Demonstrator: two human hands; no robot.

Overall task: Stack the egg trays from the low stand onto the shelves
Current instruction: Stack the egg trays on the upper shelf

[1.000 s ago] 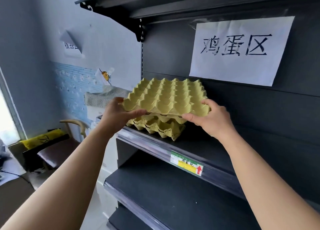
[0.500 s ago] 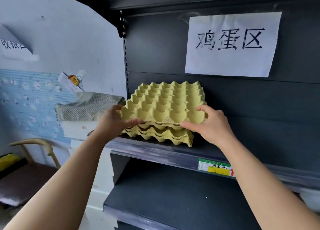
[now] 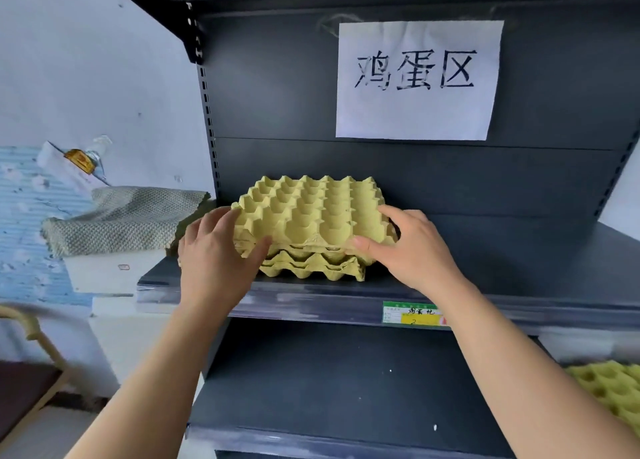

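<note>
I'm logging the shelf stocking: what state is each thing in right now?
top tray, empty, resting on the stack
stack, sits on the upper shelf
left hand, grips the top tray's left edge
right hand, grips its right edge
paper sign, fixed flat on the back panel

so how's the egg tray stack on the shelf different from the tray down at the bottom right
The shelf stack is several trays nested on the upper shelf; the corner tray lies lower and is cut off by the frame. The left hand and right hand grip the shelf stack; no hand is on the corner tray. Both are yellow-green with moulded egg cups.
</note>
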